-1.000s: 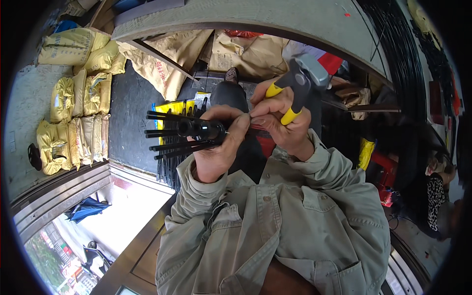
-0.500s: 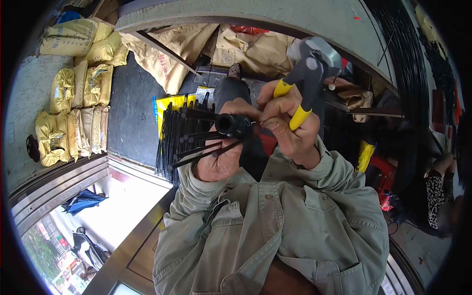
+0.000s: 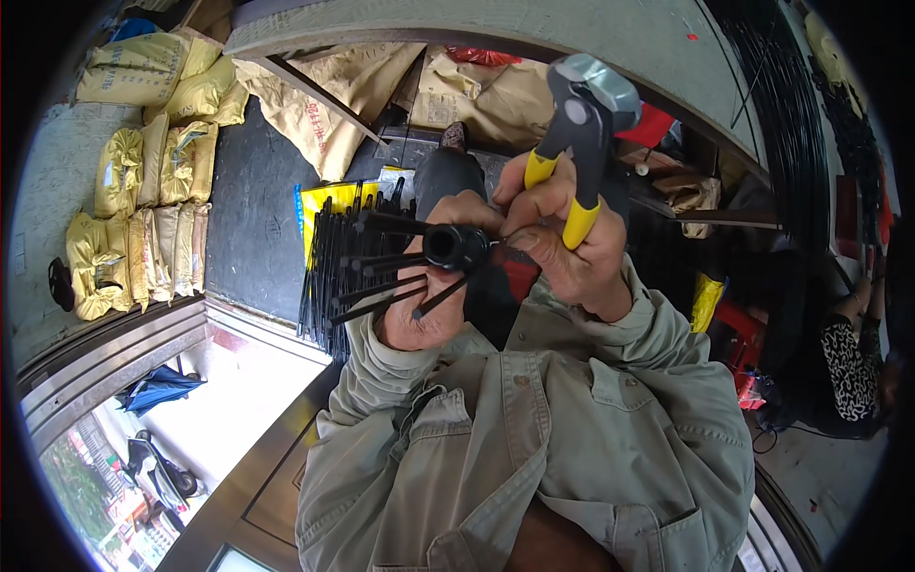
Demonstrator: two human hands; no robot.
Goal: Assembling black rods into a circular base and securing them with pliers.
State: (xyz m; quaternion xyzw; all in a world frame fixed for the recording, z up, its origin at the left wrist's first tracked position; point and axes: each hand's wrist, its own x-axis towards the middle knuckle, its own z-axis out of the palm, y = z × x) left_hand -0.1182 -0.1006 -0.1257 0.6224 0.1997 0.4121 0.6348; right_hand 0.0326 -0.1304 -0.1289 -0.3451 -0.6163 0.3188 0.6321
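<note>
My left hand (image 3: 429,315) is closed round a black hollow tube (image 3: 444,246), its round open end facing up. Several thin black rods (image 3: 386,290) fan out to the left from beside the tube and between my fingers. In my right hand (image 3: 581,253) is a pair of pincers (image 3: 593,124) with a silver head and yellow-and-black handles, head up. The thumb and forefinger of that hand pinch together at the tube's right side; whatever small thing lies between them is too small to make out.
A bundle of black rods (image 3: 329,267) lies on yellow packaging at the left. Full sacks (image 3: 143,248) are stacked along the left wall. A grey work surface (image 3: 534,33) spans the far side. Long black strands (image 3: 791,124) hang at the right, near another person's patterned sleeve (image 3: 848,377).
The pincers in my right hand have tilted, their head swinging left and a little up. Both hands stay at the tube, with my right fingers still pinched beside it.
</note>
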